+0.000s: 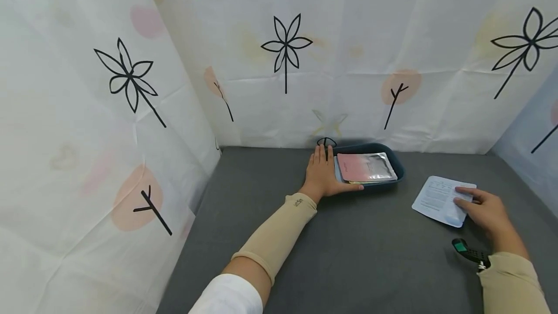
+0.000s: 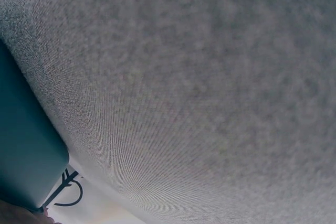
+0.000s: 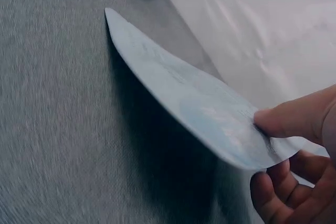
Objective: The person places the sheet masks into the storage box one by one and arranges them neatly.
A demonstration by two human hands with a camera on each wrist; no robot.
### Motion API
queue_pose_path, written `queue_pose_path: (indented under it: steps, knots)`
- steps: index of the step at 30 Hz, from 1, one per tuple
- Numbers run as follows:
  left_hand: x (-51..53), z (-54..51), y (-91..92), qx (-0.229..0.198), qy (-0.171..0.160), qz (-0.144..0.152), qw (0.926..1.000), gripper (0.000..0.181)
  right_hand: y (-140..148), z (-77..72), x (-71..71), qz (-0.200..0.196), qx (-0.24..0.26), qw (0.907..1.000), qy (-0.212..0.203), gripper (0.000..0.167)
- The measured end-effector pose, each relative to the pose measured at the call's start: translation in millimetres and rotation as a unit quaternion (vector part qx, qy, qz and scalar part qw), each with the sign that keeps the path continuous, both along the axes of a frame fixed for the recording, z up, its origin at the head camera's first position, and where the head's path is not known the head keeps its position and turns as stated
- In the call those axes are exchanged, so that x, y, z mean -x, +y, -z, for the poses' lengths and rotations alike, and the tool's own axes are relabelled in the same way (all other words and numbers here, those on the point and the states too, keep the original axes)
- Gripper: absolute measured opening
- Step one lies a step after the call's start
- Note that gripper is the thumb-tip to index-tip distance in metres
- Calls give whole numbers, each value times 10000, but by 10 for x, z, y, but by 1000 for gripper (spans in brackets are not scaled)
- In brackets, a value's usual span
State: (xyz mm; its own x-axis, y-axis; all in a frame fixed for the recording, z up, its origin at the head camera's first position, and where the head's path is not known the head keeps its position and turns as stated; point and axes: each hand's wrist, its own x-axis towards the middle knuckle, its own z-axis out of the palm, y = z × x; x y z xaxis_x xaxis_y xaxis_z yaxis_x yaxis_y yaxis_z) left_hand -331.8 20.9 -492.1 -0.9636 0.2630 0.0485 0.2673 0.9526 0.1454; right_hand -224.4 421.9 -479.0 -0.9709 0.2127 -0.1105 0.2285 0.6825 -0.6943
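My right hand (image 1: 489,211) pinches the right edge of a light blue sheet-mask packet (image 1: 439,201) with printed text. In the right wrist view the thumb (image 3: 294,116) lies on top of the packet and fingers curl beneath; the packet tilts, and a shadow falls on the table below it. My left hand (image 1: 321,177) rests at the left end of a dark teal bin (image 1: 397,161), fingers straight and thumb spread along its front side. Inside the bin a pink and silver packet (image 1: 359,167) lies over other packets, mostly hidden.
Grey cloth covers the table (image 1: 348,251). The bin stands at the back, close to a white patterned curtain (image 1: 348,62). A black device with a green screen (image 1: 468,250) is at the right wrist.
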Motion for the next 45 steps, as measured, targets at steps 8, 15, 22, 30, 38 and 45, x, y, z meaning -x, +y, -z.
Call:
queue_pose_path:
  steps: [8,15,22,30,38,45]
  knots:
    - [-41,35,0,-32,-19,15,10000,150,-128,-79,-46,430,295,9981,330,61]
    - [-46,37,-14,-37,-18,0,10000,150,-352,-294,-21,764,1202,9844,1036,54]
    - [-43,9,-36,-18,51,-12,10000,150,-553,-468,47,979,1934,9640,1540,51]
    - [-64,-31,-4,26,93,48,9999,149,-727,-584,79,1108,2705,9331,2095,47]
    - [-55,-24,-10,10,76,10,10000,149,-843,-737,140,1701,3532,8921,2245,45]
    - [-52,-22,-23,-82,162,63,9998,148,-854,-722,159,1529,3723,8866,2278,46]
